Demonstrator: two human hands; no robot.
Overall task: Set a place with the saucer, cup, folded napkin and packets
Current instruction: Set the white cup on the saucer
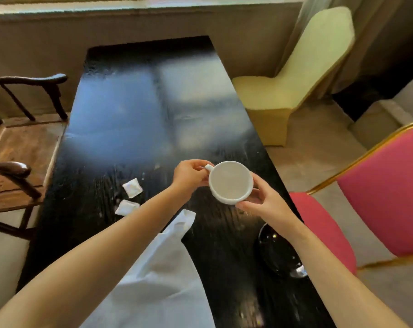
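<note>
A white cup point(230, 182) is held above the black table point(129, 119), empty and open side up. My left hand point(190, 175) pinches its handle on the left. My right hand point(263, 202) cups its lower right side. Two white packets lie on the table to the left: one point(132, 188) farther, one point(126, 207) nearer. A white napkin point(163, 268) lies unfolded near the front, partly under my left forearm. A dark glossy saucer point(276, 252) sits at the table's right edge, partly hidden by my right forearm.
A red chair with a gold frame point(378, 192) stands close to the table's right edge. A pale yellow covered chair point(293, 84) is farther back on the right. Dark wooden armchairs point(18, 176) stand on the left.
</note>
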